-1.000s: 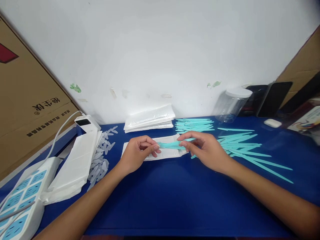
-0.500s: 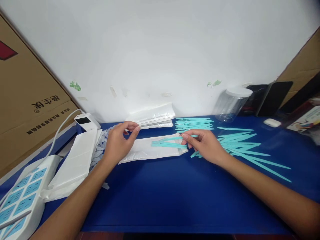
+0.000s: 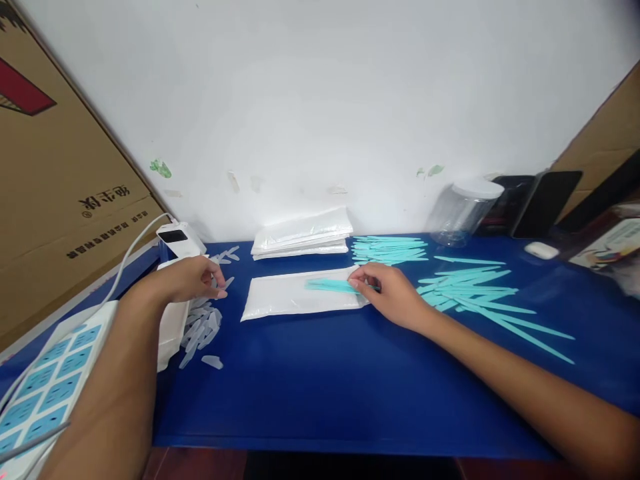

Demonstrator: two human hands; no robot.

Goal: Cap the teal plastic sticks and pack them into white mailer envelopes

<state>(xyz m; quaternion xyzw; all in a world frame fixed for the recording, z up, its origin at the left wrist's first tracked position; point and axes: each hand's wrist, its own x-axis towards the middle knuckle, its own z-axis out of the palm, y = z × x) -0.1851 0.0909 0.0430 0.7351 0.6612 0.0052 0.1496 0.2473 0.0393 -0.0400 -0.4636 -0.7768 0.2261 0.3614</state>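
Right hand (image 3: 389, 295) pinches teal sticks (image 3: 324, 285), long axis left-right across white pouch (image 3: 280, 301); left hand (image 3: 193, 279) well apart leftward, curled over clear caps (image 3: 203, 327), grip unclear.

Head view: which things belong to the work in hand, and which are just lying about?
In use: left hand by clear plastic pieces; right hand gripping teal sticks at white pouch; loose stick pile; pouch stack.
Lying about: clear jar, power strip, phones, white case, cardboard box.
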